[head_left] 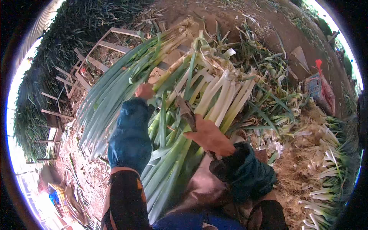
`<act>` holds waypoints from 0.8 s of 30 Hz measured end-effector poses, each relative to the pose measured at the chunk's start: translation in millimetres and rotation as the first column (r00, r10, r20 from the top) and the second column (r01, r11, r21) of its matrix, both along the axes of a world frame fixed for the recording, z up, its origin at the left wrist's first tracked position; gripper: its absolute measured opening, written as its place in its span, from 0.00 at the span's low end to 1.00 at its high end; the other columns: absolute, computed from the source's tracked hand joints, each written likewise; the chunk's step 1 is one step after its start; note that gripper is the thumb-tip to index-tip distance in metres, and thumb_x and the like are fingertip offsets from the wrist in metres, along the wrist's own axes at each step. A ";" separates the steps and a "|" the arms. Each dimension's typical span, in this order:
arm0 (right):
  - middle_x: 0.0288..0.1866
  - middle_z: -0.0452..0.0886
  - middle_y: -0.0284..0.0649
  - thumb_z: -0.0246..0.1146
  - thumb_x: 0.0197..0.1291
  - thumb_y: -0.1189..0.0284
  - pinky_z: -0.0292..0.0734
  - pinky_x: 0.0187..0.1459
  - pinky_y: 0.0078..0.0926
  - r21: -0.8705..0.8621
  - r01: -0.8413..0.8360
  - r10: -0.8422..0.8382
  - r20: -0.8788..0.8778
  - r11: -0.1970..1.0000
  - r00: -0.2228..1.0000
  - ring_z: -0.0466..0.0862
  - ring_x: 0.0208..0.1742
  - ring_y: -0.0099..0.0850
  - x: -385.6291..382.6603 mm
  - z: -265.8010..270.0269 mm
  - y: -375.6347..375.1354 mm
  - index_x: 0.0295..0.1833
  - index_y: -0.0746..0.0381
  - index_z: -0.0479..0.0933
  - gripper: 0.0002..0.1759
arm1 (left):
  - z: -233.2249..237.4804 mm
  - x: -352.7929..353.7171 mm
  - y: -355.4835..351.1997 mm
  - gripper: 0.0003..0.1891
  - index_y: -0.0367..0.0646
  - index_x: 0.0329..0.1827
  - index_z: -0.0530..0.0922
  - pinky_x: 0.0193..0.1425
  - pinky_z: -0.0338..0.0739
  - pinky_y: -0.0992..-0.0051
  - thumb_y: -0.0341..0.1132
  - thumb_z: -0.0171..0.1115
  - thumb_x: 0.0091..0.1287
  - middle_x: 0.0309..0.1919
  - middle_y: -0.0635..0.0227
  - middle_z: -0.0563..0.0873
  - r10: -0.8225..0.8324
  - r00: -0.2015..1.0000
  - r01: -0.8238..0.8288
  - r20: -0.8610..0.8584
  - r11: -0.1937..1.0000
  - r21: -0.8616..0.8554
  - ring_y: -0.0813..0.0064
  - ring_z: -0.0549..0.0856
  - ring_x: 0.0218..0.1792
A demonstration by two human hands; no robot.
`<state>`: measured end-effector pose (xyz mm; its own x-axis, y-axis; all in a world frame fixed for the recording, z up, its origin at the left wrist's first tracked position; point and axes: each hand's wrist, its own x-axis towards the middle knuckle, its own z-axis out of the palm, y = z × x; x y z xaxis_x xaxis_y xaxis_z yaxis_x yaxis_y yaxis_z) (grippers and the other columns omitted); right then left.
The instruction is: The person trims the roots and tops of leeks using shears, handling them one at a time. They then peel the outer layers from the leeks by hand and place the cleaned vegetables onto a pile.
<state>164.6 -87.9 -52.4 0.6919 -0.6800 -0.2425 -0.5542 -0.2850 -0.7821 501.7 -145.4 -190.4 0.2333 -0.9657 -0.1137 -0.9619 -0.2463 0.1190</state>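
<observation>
Dirt ground [234, 17] bears leek trimmings [274, 82], wooden frame [100, 45], bag [319, 87].

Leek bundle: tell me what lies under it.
Under the leek bundle, a wooden frame and bare soil show at its edges; whatever lies directly beneath is covered. The right hand grips a dark blade above.
</observation>
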 end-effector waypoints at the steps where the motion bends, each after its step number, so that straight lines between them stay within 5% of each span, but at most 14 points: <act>1: 0.30 0.75 0.60 0.64 0.51 0.62 0.69 0.37 0.47 0.004 0.005 -0.005 -0.037 1.000 0.999 0.75 0.36 0.59 -1.6 -1.9 3.1 0.44 0.69 0.64 0.25 | -8.1 4.9 1.9 0.18 0.44 0.40 0.81 0.45 0.77 0.60 0.43 0.60 0.49 0.40 0.51 0.82 -0.067 0.998 0.068 -0.019 0.997 0.024 0.57 0.82 0.43; 2: 0.30 0.75 0.60 0.64 0.51 0.61 0.69 0.37 0.47 0.032 -0.006 0.007 -0.030 0.999 1.000 0.75 0.36 0.59 -3.3 -0.8 8.0 0.44 0.70 0.64 0.25 | -34.5 21.1 5.8 0.20 0.45 0.43 0.81 0.46 0.77 0.61 0.44 0.62 0.47 0.40 0.50 0.82 -0.135 0.985 0.126 -0.110 0.988 -0.086 0.56 0.82 0.44; 4: 0.30 0.75 0.60 0.63 0.51 0.60 0.70 0.38 0.47 0.075 -0.035 0.036 -0.010 0.997 0.999 0.75 0.37 0.59 -4.5 3.8 13.6 0.45 0.70 0.63 0.27 | -66.7 46.4 1.6 0.22 0.42 0.44 0.80 0.45 0.77 0.62 0.44 0.62 0.46 0.38 0.51 0.82 -0.120 0.985 0.131 -0.124 0.988 0.082 0.57 0.82 0.42; 6: 0.30 0.75 0.61 0.62 0.51 0.59 0.70 0.39 0.47 0.050 -0.074 0.075 -0.012 0.996 0.997 0.76 0.37 0.58 -5.2 6.3 21.7 0.46 0.70 0.63 0.28 | 14.7 -7.8 22.2 0.25 0.38 0.47 0.77 0.42 0.75 0.64 0.42 0.64 0.45 0.35 0.51 0.83 0.130 0.948 -0.068 -0.291 0.974 0.215 0.57 0.82 0.38; 9: 0.31 0.75 0.61 0.61 0.52 0.59 0.70 0.39 0.47 0.029 -0.101 0.102 -0.004 0.994 0.995 0.76 0.38 0.58 -8.6 10.7 29.1 0.46 0.71 0.62 0.28 | 68.7 -37.2 46.2 0.23 0.36 0.45 0.77 0.39 0.74 0.65 0.38 0.63 0.45 0.29 0.52 0.82 0.080 0.791 -0.097 -0.606 0.995 0.005 0.58 0.82 0.34; 10: 0.31 0.75 0.61 0.61 0.52 0.59 0.70 0.39 0.47 0.023 -0.105 0.105 -0.002 0.994 0.994 0.76 0.38 0.58 -10.8 12.4 30.0 0.46 0.71 0.62 0.28 | 91.0 -50.8 55.8 0.21 0.37 0.47 0.76 0.39 0.74 0.66 0.35 0.62 0.47 0.30 0.53 0.81 -0.139 0.797 0.048 -0.588 0.985 -0.167 0.60 0.82 0.34; 13: 0.31 0.75 0.61 0.61 0.52 0.59 0.70 0.39 0.48 0.011 -0.002 0.002 -0.002 1.000 1.000 0.76 0.38 0.58 -19.0 16.0 22.6 0.45 0.71 0.61 0.28 | 99.2 -74.8 63.4 0.23 0.36 0.50 0.74 0.41 0.73 0.66 0.33 0.60 0.50 0.34 0.51 0.81 -0.063 0.881 0.013 -0.468 0.994 -0.109 0.61 0.82 0.37; 14: 0.32 0.75 0.61 0.61 0.52 0.60 0.70 0.40 0.48 -0.042 0.051 -0.052 -0.016 0.998 0.999 0.76 0.39 0.58 -20.1 12.1 19.5 0.43 0.71 0.61 0.26 | 101.6 -82.6 72.1 0.25 0.35 0.53 0.71 0.44 0.73 0.64 0.33 0.60 0.51 0.40 0.48 0.80 -0.204 0.877 0.101 -0.436 0.964 -0.248 0.58 0.81 0.41; 17: 0.32 0.75 0.61 0.61 0.51 0.62 0.70 0.40 0.48 -0.060 0.033 -0.031 0.034 0.998 0.999 0.75 0.39 0.58 -35.4 8.0 19.0 0.43 0.71 0.62 0.25 | 65.5 -90.7 72.5 0.27 0.35 0.56 0.69 0.48 0.73 0.64 0.34 0.60 0.51 0.43 0.46 0.79 -0.025 0.857 -0.036 -0.514 0.993 -0.108 0.54 0.80 0.45; 18: 0.33 0.75 0.61 0.61 0.51 0.62 0.70 0.40 0.48 -0.102 0.068 -0.064 0.039 0.992 0.997 0.75 0.39 0.58 -39.3 2.3 17.1 0.43 0.71 0.62 0.25 | 91.9 -115.2 82.4 0.31 0.36 0.60 0.66 0.55 0.70 0.63 0.36 0.61 0.51 0.46 0.45 0.78 -0.088 0.796 0.016 -0.599 0.992 -0.124 0.52 0.77 0.50; 19: 0.33 0.75 0.61 0.61 0.52 0.62 0.70 0.40 0.48 -0.141 0.103 -0.098 0.046 0.985 0.994 0.76 0.40 0.58 -42.3 -5.5 14.3 0.43 0.71 0.62 0.25 | 84.6 -127.7 87.6 0.34 0.37 0.62 0.64 0.58 0.69 0.62 0.37 0.61 0.50 0.47 0.45 0.77 0.059 0.809 -0.073 -0.585 0.997 0.000 0.52 0.77 0.51; 21: 0.33 0.76 0.61 0.61 0.52 0.62 0.70 0.40 0.48 -0.185 0.185 -0.183 0.027 0.965 0.983 0.76 0.40 0.58 -47.0 -10.0 9.4 0.44 0.72 0.62 0.25 | 87.2 -161.1 106.7 0.34 0.36 0.62 0.64 0.55 0.71 0.62 0.37 0.60 0.49 0.46 0.45 0.78 -0.010 0.872 -0.041 -0.489 0.995 -0.093 0.50 0.78 0.48; 24: 0.35 0.75 0.63 0.61 0.52 0.63 0.71 0.41 0.47 -0.201 0.292 -0.308 -0.056 0.935 0.950 0.76 0.41 0.57 -59.7 -3.6 -4.4 0.44 0.73 0.62 0.26 | 120.9 -200.3 119.9 0.30 0.34 0.60 0.67 0.53 0.71 0.70 0.30 0.59 0.49 0.46 0.52 0.80 0.005 0.678 -0.031 -0.735 0.999 -0.021 0.63 0.78 0.47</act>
